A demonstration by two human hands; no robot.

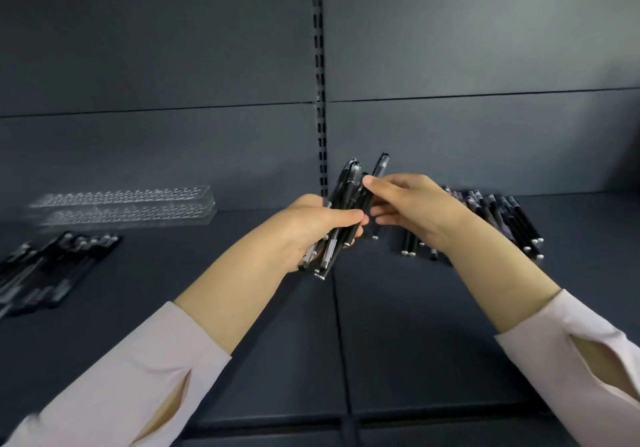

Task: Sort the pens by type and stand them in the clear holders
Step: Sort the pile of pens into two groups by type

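My left fingers (341,218) clench a bundle of pens (349,185) above the shelf (398,325). My right fingers (382,182) pinch one pen (380,166) from it. A careless tug could spill the bundle, well apart from the clear holders (121,204).

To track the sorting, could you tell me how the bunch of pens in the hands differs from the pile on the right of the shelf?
The bunch is gripped in the left hand, lifted off the shelf and tilted steeply; the pile lies flat on the shelf. The bunch is packed tight; the pile is fanned out side by side. Both are dark pens, and neither is in the clear holders.
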